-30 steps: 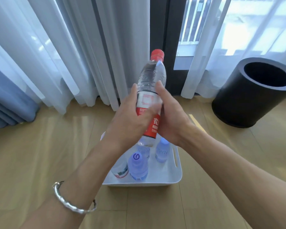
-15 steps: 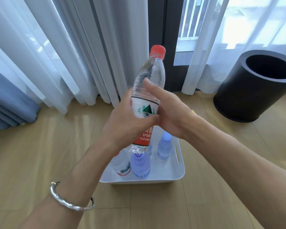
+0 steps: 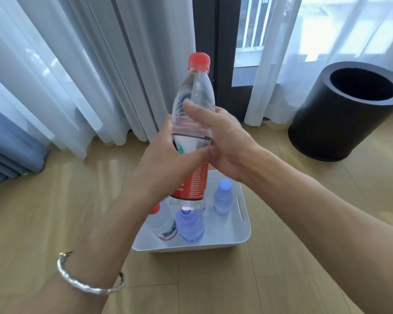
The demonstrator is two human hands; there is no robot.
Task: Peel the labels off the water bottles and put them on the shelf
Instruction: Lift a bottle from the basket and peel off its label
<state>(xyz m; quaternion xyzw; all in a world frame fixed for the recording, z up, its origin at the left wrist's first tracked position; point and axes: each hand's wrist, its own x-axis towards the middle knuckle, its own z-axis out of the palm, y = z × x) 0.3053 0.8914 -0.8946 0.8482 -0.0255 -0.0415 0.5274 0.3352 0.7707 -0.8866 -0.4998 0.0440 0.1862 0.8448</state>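
Nearest the camera, a silver bangle (image 3: 86, 282) circles the left forearm, which reaches up and forward over the wooden floor (image 3: 43, 211). The left hand (image 3: 166, 164) is closed around the middle of a clear water bottle (image 3: 194, 132), its palm and fingers covering the left part of the label (image 3: 196, 175), which is white at the top and red with white print below. The right hand (image 3: 222, 139) grips the same bottle from the right, thumb lying across the clear shoulder above the label and the remaining fingers curled behind, so both hands hold the bottle in the air, nearly upright with a slight tilt and its red cap (image 3: 199, 61) at the top. Directly below and beyond the bottle, a white tray (image 3: 243, 232) sits on the floor and holds three smaller bottles: a clear red-capped bottle (image 3: 162, 223) at the left, a blue-tinted bottle (image 3: 190, 225) just beside it in the centre, and a second blue-tinted bottle (image 3: 222, 199) standing apart at the right rear. Farther off at the right, a black cylindrical bin (image 3: 340, 114) stands open-topped on the floor. At the back, sheer white curtains (image 3: 89, 75) hang to the floor on either side of a dark window frame (image 3: 222, 53); blue drapery (image 3: 7, 150) is gathered at the far left.
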